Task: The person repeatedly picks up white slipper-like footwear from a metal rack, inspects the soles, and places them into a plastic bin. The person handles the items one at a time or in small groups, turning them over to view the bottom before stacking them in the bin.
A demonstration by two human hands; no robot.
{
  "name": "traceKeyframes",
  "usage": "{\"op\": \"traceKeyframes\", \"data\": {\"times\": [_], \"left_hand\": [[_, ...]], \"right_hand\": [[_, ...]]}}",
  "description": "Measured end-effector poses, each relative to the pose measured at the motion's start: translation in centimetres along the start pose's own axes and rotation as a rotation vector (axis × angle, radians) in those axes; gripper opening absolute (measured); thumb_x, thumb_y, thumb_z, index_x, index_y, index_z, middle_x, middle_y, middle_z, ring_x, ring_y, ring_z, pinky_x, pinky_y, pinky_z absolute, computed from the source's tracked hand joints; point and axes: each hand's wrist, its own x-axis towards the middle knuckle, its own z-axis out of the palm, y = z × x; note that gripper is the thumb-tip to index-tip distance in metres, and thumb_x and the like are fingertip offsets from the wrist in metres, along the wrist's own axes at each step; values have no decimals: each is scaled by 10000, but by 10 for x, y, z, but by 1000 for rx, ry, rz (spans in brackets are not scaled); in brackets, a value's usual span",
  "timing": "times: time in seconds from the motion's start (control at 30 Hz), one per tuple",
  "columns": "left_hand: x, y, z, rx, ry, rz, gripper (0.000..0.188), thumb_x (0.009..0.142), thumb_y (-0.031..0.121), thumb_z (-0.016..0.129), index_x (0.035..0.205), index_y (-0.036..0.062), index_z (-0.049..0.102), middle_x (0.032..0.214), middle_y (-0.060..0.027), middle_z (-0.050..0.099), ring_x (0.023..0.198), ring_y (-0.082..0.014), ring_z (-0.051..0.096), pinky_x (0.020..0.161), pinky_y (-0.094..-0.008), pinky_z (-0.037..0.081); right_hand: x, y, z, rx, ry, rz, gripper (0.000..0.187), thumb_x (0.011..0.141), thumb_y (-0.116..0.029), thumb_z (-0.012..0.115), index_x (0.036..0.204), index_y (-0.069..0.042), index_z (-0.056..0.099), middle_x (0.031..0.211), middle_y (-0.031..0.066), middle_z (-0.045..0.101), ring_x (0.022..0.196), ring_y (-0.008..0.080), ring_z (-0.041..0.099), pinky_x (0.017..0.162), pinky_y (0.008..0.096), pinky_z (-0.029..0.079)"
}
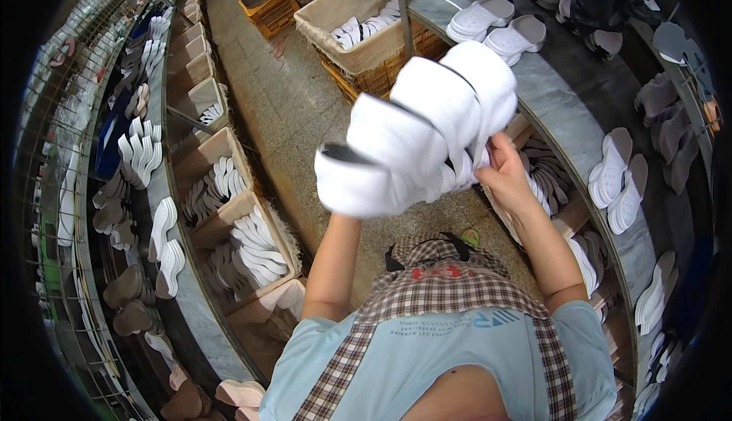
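From my remote post I see the right hand point(505, 171) gripping the right end of a row of white clogs point(415, 131), raised before the body; the left hand is hidden behind them, its grip impossible for me to tell. Beyond the hands, a cloth-lined basket point(347, 57) holds white footwear; left of the left forearm point(333, 261), a lined bin point(276, 227) holds white and grey pairs. Just right of the right hand, a bin point(573, 221) holds dark and white pieces. Below the hands, red lettering point(446, 272) marks a checked apron point(415, 299), blue print point(496, 318) a pale shirt point(313, 356).
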Motion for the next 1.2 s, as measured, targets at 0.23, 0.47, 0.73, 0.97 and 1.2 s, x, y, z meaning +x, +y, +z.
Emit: {"op": "traceKeyframes", "data": {"times": [0.23, 0.47, 0.73, 0.97, 1.2], "left_hand": [[-12, -2, 23, -503, 47, -55, 777, 763, 270, 721, 1373, 23, 310, 1330, -120, 417, 1190, -254, 437, 954, -360, 399], [-9, 10, -13, -560, -6, -193, 740, 777, 302, 695, 1358, 30, 329, 1297, -123, 424, 1152, -252, 444, 890, -366, 436], [-38, -6, -2, -1076, -54, -287, 701, 792, 340, 666, 1341, 38, 351, 1260, -127, 432, 1109, -249, 453, 817, -373, 479], [-61, -4, -7, -1300, -85, -274, 671, 806, 373, 640, 1326, 45, 370, 1227, -130, 438, 1072, -247, 460, 754, -380, 516], [-42, 4, -9, -1115, -1, -300, 645, 819, 405, 614, 1311, 53, 389, 1194, -133, 445, 1034, -244, 467, 690, -386, 554]], "right_hand": [[29, 5, -31, -1200, -252, -364, 331, 909, -156, 509, 1214, -32, 532, 1214, 136, 562, 1142, 262, 524, 995, 377, 395], [7, 48, -15, 588, -183, 388, 418, 902, -290, 476, 1218, -17, 450, 1336, 156, 442, 1192, 221, 470, 1013, 352, 371], [2, 32, 12, 340, -173, 333, 590, 793, -280, 561, 1273, 13, 383, 1379, 177, 363, 1234, 228, 411, 1023, 325, 342], [3, 40, -21, 1104, 8, 533, 661, 787, -276, 397, 1371, 21, 310, 1216, 211, 545, 1000, 286, 625, 879, 403, 523], [-7, 63, 6, 591, -93, 525, 727, 732, -268, 483, 1367, 39, 305, 1268, 206, 485, 1097, 290, 550, 957, 370, 449]]}}
